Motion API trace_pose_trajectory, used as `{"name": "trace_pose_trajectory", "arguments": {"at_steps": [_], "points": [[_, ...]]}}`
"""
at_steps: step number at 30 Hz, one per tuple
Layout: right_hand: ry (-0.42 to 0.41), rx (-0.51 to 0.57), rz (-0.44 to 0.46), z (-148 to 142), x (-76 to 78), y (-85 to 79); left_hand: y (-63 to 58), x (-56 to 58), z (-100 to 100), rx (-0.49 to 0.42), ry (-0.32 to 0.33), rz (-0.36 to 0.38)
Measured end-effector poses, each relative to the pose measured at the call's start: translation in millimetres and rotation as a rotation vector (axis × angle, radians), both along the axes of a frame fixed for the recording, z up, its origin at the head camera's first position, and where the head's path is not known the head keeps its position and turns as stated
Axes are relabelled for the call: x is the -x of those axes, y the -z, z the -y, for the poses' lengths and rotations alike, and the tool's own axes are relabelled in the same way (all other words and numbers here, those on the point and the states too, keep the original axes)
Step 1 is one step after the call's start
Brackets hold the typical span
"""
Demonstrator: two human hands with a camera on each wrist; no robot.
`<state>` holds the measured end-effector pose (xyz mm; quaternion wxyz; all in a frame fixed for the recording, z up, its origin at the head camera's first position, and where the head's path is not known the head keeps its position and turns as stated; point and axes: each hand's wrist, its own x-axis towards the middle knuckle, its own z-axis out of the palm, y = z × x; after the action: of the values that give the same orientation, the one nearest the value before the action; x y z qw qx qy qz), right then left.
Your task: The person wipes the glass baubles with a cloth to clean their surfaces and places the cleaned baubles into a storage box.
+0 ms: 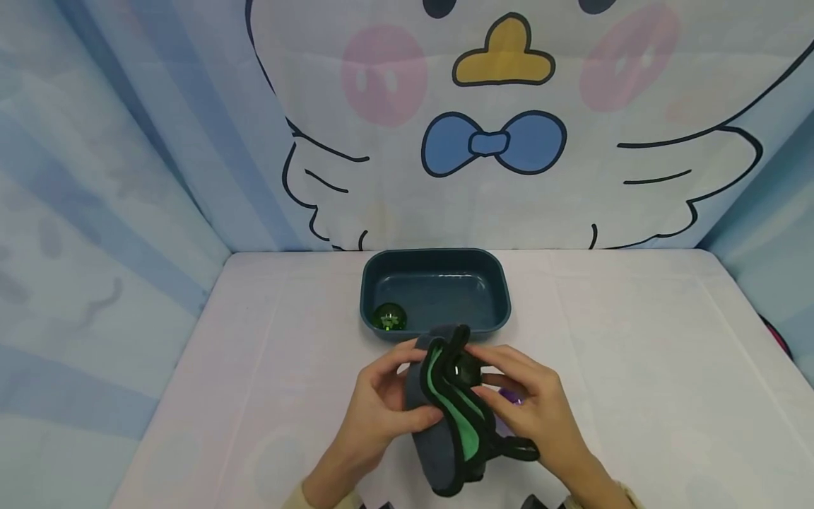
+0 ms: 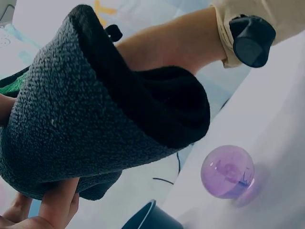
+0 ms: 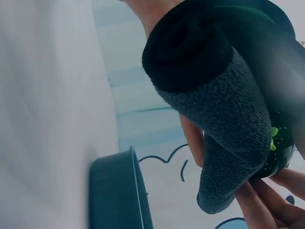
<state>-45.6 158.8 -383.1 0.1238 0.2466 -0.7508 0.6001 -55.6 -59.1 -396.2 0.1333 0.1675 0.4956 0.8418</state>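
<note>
A person's two hands meet over the middle of a pale table (image 1: 305,367), raised above its top, the left hand (image 1: 378,403) clamped on a folded grey-and-green cloth (image 1: 458,413), the right hand (image 1: 534,392) pinching a dark green ball (image 1: 467,370) against the cloth's right side. From where I stand, the job calls for a light, steady pinch: the ball looks smooth enough to slip, so the cloth is best cupped beneath it and the ball turned a little at a time, the fingertips shifting so that no patch stays covered. Fabric bunched thick between hand and ball could hide a loosening hold.

Both forearms slant inward from the near side, cream sleeves (image 2: 290,21) at the wrists. The left thumb lies across the cloth's near face with fingers behind; the right thumb and forefinger straddle the ball, its other fingers tucked beneath.

A purple ball (image 2: 228,171) sits on the table beyond the right fingers. A blue-green tray (image 1: 454,293) stands by the table's far edge, a green ball (image 1: 388,317) in its near-left corner.
</note>
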Motion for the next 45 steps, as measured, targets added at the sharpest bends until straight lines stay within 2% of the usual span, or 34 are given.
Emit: {"name": "trace_pose_trajectory", "arguments": {"at_steps": [4,7,13,20,25,28,33,36,39,42,45], "points": [[0.020,-0.083,-0.033,-2.2,0.4,-3.9,1.1,0.8,0.3,-0.010,-0.006,0.025],[0.004,-0.155,-0.072,-7.1,1.0,-8.4,1.3,1.1,0.7,-0.013,-0.014,0.042],[-0.058,-0.244,-0.083,-12.5,-0.7,-13.4,1.9,1.6,2.0,-0.017,-0.012,0.056],[-0.077,-0.231,-0.143,-11.7,0.2,-10.8,-1.1,-0.3,1.7,0.012,-0.010,0.082],[-0.079,-0.206,-0.208,-9.9,0.8,-8.2,-0.5,-0.9,1.0,0.028,-0.043,0.053],[-0.071,-0.207,-0.203,-8.7,0.5,-7.2,-0.9,-0.9,0.3,0.042,-0.062,0.053],[-0.036,-0.220,-0.127,-5.6,-1.2,-6.6,-1.8,-0.6,-0.7,0.046,-0.075,0.073],[-0.022,-0.178,-0.033,-3.7,-2.4,-7.3,-1.2,-0.6,-0.4,0.052,-0.072,0.065],[-0.030,-0.102,0.102,-2.6,-3.2,-9.0,0.1,-0.5,0.1,0.056,-0.063,0.053],[-0.037,-0.056,0.208,-2.5,-2.5,-10.4,0.4,-0.8,-0.8,0.041,-0.058,0.075],[-0.033,-0.057,0.237,-3.4,-0.9,-11.3,-0.3,-1.0,-3.3,0.015,-0.061,0.118]]}}
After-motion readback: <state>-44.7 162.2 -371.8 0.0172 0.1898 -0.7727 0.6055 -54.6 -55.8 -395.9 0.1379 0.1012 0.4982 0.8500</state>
